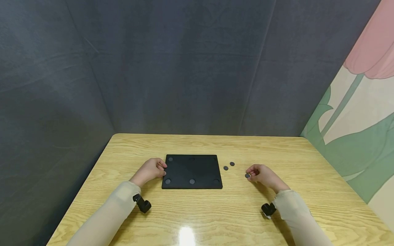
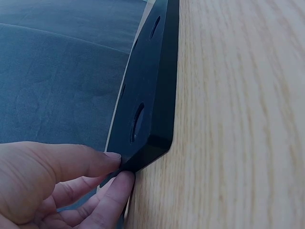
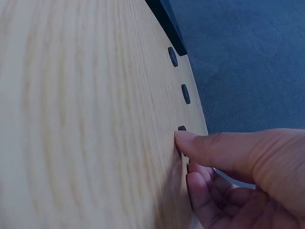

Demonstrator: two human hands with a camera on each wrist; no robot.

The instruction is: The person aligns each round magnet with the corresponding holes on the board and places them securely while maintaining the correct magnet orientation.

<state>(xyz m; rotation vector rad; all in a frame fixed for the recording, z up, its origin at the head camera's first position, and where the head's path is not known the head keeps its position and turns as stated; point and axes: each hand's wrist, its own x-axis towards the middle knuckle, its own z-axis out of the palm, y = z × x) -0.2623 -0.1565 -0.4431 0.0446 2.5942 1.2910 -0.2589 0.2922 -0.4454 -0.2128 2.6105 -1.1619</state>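
Observation:
A flat black board with round recesses lies on the table. Dark grey discs fill two recesses at its left side and the one at its front middle. My left hand pinches the board's left edge, thumb on the top face and a finger against the side. Well right of the board, my right hand has thumb and fingers at a small dark disc, close over the wood. In the right wrist view the thumb covers most of this disc.
Between the board and my right hand lie two loose dark discs, one nearer the board and one farther back. The wooden table ends at a dark curtain. A flower-patterned cloth hangs at the right.

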